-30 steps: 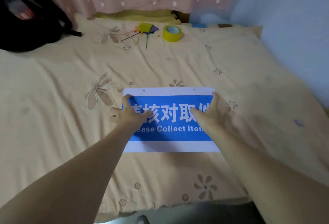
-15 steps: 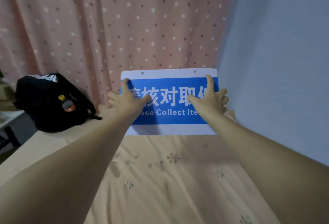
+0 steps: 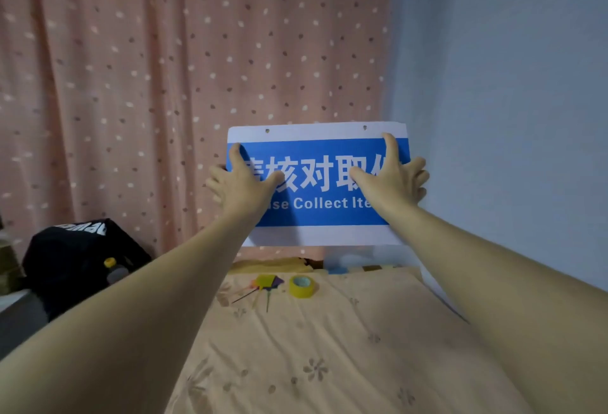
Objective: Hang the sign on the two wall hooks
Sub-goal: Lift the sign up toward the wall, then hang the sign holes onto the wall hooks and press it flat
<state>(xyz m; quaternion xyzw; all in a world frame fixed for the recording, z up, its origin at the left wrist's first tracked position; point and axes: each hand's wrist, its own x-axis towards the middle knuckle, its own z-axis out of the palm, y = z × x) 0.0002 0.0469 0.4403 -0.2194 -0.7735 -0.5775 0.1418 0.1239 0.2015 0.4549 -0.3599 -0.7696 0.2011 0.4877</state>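
Blue-and-white rectangular sign [image 3: 317,183], a flat sheet with two small punched holes near its top edge, is hanging in the air upright and facing the camera, in front of the pink polka-dot curtain [image 3: 164,68] and next to the pale blue wall [image 3: 510,84] at 3 o'clock. Left hand [image 3: 243,183] is gripping the sheet's left edge at 9 o'clock, thumb lying across the front and fingers wrapping behind. Right hand [image 3: 391,180] is clasping the right edge at 3 o'clock in the same way (thumb on the blue band, fingers curling behind). White Chinese characters are showing between the hands, "核对取" being readable, and beneath them "Collect Ite", the ends being covered. Below, at 6 o'clock, a yellow roll of tape [image 3: 302,286] is lying on the beige floral bedsheet [image 3: 329,364]. At 8 o'clock a black backpack [image 3: 79,259] is sitting, its white lettering unreadable.
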